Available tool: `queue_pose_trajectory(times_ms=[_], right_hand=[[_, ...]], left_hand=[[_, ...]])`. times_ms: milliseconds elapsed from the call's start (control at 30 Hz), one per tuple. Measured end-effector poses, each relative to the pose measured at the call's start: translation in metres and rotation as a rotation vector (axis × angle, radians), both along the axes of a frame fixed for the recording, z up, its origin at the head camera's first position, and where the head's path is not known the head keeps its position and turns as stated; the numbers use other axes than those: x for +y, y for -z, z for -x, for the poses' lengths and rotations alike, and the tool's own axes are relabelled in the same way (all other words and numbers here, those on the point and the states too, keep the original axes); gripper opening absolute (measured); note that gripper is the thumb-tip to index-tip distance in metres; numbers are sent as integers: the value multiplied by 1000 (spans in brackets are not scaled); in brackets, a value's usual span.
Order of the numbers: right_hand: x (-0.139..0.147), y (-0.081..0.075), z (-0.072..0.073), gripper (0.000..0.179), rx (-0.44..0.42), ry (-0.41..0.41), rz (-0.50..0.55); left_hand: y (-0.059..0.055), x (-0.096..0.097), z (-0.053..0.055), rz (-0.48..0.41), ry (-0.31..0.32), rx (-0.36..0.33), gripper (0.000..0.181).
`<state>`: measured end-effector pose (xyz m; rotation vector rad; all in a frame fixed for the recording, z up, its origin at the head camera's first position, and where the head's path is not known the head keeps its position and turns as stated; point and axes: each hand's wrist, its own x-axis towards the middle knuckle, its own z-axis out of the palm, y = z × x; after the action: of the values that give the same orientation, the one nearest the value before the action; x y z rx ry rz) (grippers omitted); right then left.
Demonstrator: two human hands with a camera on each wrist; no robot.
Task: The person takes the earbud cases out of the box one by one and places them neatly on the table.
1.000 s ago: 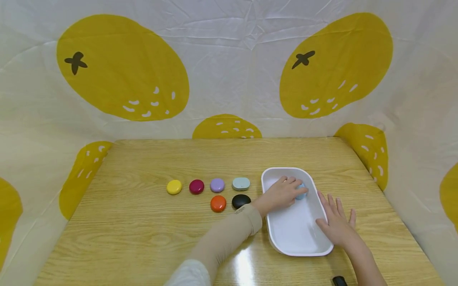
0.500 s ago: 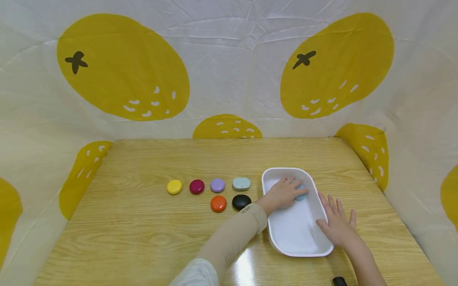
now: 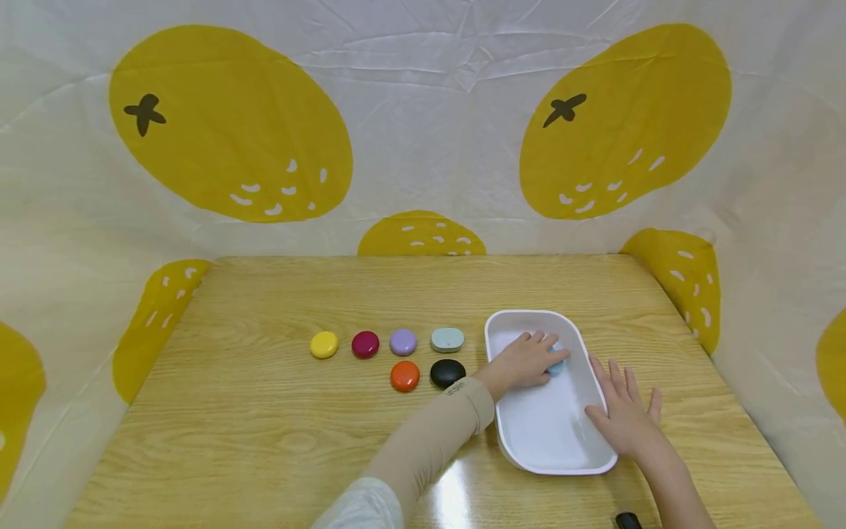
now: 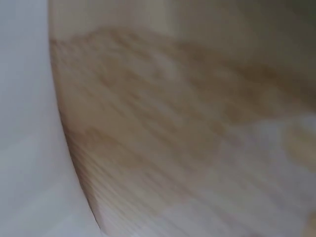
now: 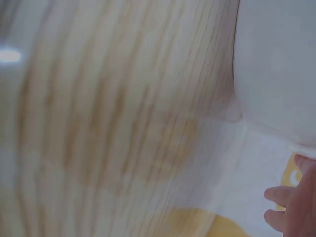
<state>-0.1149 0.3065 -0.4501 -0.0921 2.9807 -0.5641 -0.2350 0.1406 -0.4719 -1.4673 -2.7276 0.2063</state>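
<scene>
In the head view my left hand (image 3: pixel 522 364) reaches over the near-left rim into a white oblong tray (image 3: pixel 551 433). Its fingers and thumb hold a light blue smooth piece (image 3: pixel 556 360) near the tray's right wall; the hand partly covers it. My right hand (image 3: pixel 621 415) lies along the tray's outer right side, fingers straight and spread, thumb at the rim. The right wrist view catches some right-hand fingers (image 5: pixel 301 197) beside the white tray wall (image 5: pixel 276 59). Only table and tray wall (image 4: pixel 29 123) show in the left wrist view, with the left hand out of sight.
Left of the tray, glossy rounded pieces lie in two rows: yellow (image 3: pixel 324 344), dark red (image 3: pixel 365 344), lilac (image 3: pixel 403 342) and pale mint (image 3: pixel 447 339) behind, orange (image 3: pixel 405 376) and black (image 3: pixel 448 373) in front. A small black object (image 3: pixel 628 521) sits at the bottom edge. Fabric walls enclose the table (image 3: pixel 264 441).
The left sleeve has shifted slightly to the right, and the left fingers have moved a little over the light blue piece. The tray and right hand stay in place.
</scene>
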Motion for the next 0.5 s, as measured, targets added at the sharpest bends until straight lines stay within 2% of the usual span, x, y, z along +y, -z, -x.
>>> queue_pose_trajectory(times_ms=[133,233,367,500], right_hand=[[0,-2,-1,79,6,2,-35],[0,-3,-2,79,-4,4,-47],[-1,-3,-2,78,-10,3,-60],[-2,-3,-3,78,0,6,-84]], left_hand=[[-2,0,0,-42,11,28,49],[-2,-1,1,-88,-8,59,47],[-4,-3,2,-147,-69,92,47],[-11,-9,-2,-212,-156,98,46]])
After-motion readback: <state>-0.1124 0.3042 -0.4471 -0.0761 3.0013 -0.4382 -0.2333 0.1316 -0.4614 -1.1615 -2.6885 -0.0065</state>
